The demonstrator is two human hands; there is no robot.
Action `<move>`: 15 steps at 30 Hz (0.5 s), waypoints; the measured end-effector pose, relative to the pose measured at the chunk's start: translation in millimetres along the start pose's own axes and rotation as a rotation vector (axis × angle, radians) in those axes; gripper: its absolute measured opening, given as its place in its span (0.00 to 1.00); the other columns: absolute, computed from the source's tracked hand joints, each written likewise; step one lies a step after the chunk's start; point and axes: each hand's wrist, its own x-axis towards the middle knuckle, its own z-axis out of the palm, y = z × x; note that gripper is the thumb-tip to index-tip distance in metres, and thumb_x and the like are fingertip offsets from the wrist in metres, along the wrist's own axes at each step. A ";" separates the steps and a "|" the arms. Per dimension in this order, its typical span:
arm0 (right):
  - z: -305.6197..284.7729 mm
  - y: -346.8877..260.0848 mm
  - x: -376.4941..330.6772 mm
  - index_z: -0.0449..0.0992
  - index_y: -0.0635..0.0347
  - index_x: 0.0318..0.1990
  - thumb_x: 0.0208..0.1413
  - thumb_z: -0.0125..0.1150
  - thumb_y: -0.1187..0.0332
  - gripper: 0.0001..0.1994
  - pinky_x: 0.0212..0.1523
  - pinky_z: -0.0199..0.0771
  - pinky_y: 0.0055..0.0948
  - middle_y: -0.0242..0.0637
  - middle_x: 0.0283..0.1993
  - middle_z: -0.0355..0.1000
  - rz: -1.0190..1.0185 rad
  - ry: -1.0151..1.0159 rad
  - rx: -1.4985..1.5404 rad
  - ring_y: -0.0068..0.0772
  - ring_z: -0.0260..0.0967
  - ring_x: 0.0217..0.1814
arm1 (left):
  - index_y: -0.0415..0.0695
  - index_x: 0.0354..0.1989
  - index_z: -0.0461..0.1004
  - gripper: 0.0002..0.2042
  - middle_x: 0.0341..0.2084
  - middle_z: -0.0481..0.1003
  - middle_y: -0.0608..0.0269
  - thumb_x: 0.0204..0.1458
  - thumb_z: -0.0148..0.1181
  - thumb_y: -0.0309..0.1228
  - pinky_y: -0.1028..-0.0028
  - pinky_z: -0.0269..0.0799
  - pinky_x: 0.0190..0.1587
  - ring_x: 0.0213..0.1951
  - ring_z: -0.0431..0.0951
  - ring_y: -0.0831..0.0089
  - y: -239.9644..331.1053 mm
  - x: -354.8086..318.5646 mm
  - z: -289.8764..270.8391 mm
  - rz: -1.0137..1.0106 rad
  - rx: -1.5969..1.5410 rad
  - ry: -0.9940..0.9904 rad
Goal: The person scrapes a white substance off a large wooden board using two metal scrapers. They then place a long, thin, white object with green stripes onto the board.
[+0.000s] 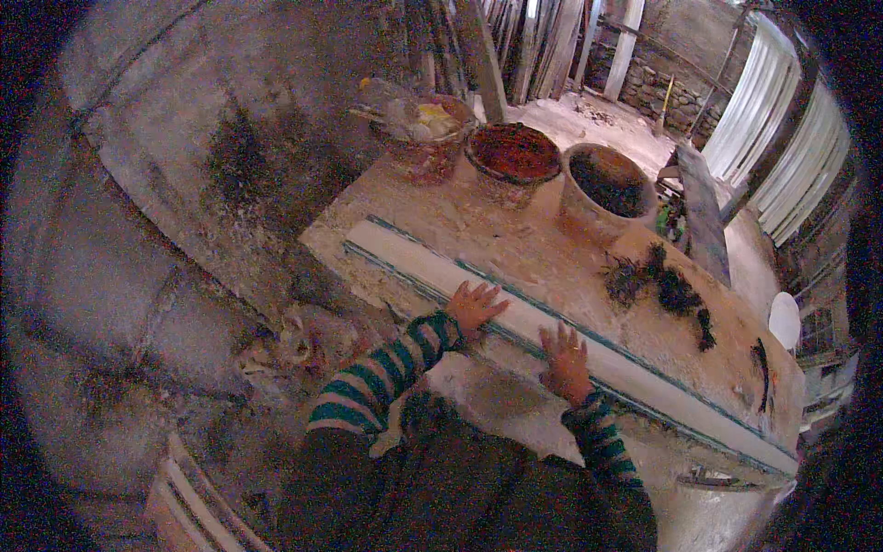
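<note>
A long white strip (414,262) with thin green edges lies along the near edge of a dusty worktop (515,244). My left hand (475,304) rests flat on the strip with fingers spread. My right hand (565,362) presses flat on the same strip a little further right, fingers apart too. Both sleeves are striped green and grey. Neither hand holds anything.
Three buckets stand at the back of the worktop: one with rags and brushes (421,129), one with red-brown paste (512,158), one with dark material (605,189). Dark clumps (667,290) lie to the right. Planks (529,41) lean behind; a wall (184,184) is left.
</note>
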 end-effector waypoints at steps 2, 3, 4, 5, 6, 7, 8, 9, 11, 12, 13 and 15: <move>0.2 -37.6 35.3 0.44 0.42 0.70 0.37 0.72 0.55 0.51 0.64 0.45 0.65 0.52 0.71 0.42 -0.094 0.075 0.070 0.64 0.41 0.71 | 0.63 0.68 0.48 0.50 0.67 0.51 0.56 0.33 0.71 0.46 0.36 0.50 0.58 0.65 0.54 0.52 -28.7 -16.5 11.2 -0.062 -0.033 0.012; -0.8 -51.1 51.7 0.44 0.41 0.70 0.37 0.72 0.55 0.52 0.64 0.44 0.65 0.52 0.71 0.42 -0.114 0.114 0.089 0.64 0.41 0.71 | 0.63 0.68 0.47 0.49 0.67 0.50 0.57 0.34 0.70 0.46 0.35 0.49 0.58 0.66 0.53 0.52 -40.0 -20.1 -9.1 -0.068 -0.073 -0.043; -4.6 -65.1 66.8 0.44 0.41 0.70 0.36 0.72 0.54 0.52 0.64 0.43 0.65 0.52 0.71 0.42 -0.132 0.149 0.105 0.64 0.40 0.71 | 0.63 0.68 0.47 0.48 0.67 0.50 0.57 0.36 0.69 0.45 0.35 0.48 0.59 0.66 0.52 0.52 -54.9 -22.9 -20.8 -0.072 -0.116 -0.098; -8.0 -80.9 83.2 0.44 0.41 0.70 0.36 0.73 0.54 0.53 0.64 0.43 0.65 0.52 0.71 0.43 -0.149 0.169 0.108 0.63 0.40 0.71 | 0.64 0.68 0.47 0.48 0.67 0.51 0.57 0.36 0.69 0.44 0.35 0.47 0.59 0.66 0.52 0.52 -73.1 -27.0 -23.8 -0.097 -0.104 -0.170; -8.4 -94.5 103.1 0.44 0.40 0.70 0.36 0.73 0.54 0.53 0.65 0.43 0.65 0.52 0.71 0.43 -0.162 0.188 0.110 0.63 0.40 0.71 | 0.65 0.68 0.47 0.47 0.67 0.51 0.56 0.37 0.69 0.43 0.34 0.47 0.58 0.66 0.52 0.52 -91.9 -28.5 -26.5 -0.117 -0.091 -0.242; -9.5 -102.1 113.8 0.44 0.40 0.70 0.36 0.73 0.54 0.53 0.65 0.42 0.65 0.51 0.71 0.43 -0.178 0.205 0.109 0.62 0.40 0.71 | 0.65 0.68 0.47 0.47 0.67 0.51 0.56 0.38 0.68 0.43 0.34 0.46 0.58 0.66 0.52 0.52 -101.0 -30.2 -26.1 -0.139 -0.080 -0.312; -19.1 -115.8 126.7 0.44 0.40 0.70 0.38 0.71 0.54 0.51 0.65 0.42 0.65 0.51 0.71 0.43 -0.177 0.147 0.079 0.62 0.40 0.71 | 0.66 0.68 0.47 0.45 0.66 0.52 0.56 0.39 0.67 0.42 0.34 0.46 0.58 0.66 0.52 0.52 -118.8 -39.2 -4.9 -0.133 -0.010 -0.191; -28.7 -131.1 137.9 0.44 0.40 0.70 0.40 0.70 0.55 0.50 0.65 0.41 0.65 0.51 0.71 0.43 -0.197 0.095 0.056 0.62 0.40 0.71 | 0.66 0.68 0.47 0.44 0.66 0.53 0.55 0.40 0.66 0.42 0.34 0.46 0.58 0.66 0.52 0.52 -136.5 -56.1 36.9 -0.144 0.069 -0.078; -21.9 -144.5 153.3 0.44 0.39 0.70 0.44 0.66 0.57 0.46 0.65 0.43 0.65 0.50 0.71 0.44 -0.171 0.095 -0.060 0.62 0.42 0.71 | 0.68 0.68 0.47 0.43 0.66 0.54 0.55 0.43 0.65 0.42 0.33 0.46 0.59 0.66 0.53 0.50 -154.0 -66.2 62.5 -0.080 0.136 0.053; -0.3 -143.8 159.4 0.44 0.38 0.70 0.47 0.63 0.58 0.44 0.64 0.45 0.65 0.50 0.71 0.44 -0.139 0.149 -0.153 0.63 0.43 0.70 | 0.68 0.68 0.46 0.42 0.65 0.54 0.54 0.44 0.64 0.42 0.34 0.45 0.59 0.65 0.54 0.49 -157.5 -62.9 63.8 -0.023 0.128 0.071; 12.4 -142.4 162.4 0.44 0.38 0.70 0.49 0.60 0.60 0.41 0.63 0.47 0.65 0.49 0.71 0.44 -0.111 0.195 -0.246 0.63 0.44 0.70 | 0.69 0.68 0.46 0.42 0.65 0.55 0.53 0.45 0.63 0.42 0.34 0.45 0.59 0.65 0.54 0.47 -158.9 -60.3 62.6 0.031 0.115 0.085; 9.1 -137.2 164.1 0.45 0.36 0.70 0.52 0.55 0.63 0.37 0.61 0.52 0.65 0.48 0.70 0.46 -0.112 0.162 -0.205 0.64 0.48 0.68 | 0.70 0.69 0.44 0.42 0.65 0.55 0.51 0.46 0.62 0.43 0.36 0.46 0.60 0.64 0.55 0.43 -162.5 -45.6 25.9 0.096 -0.008 -0.157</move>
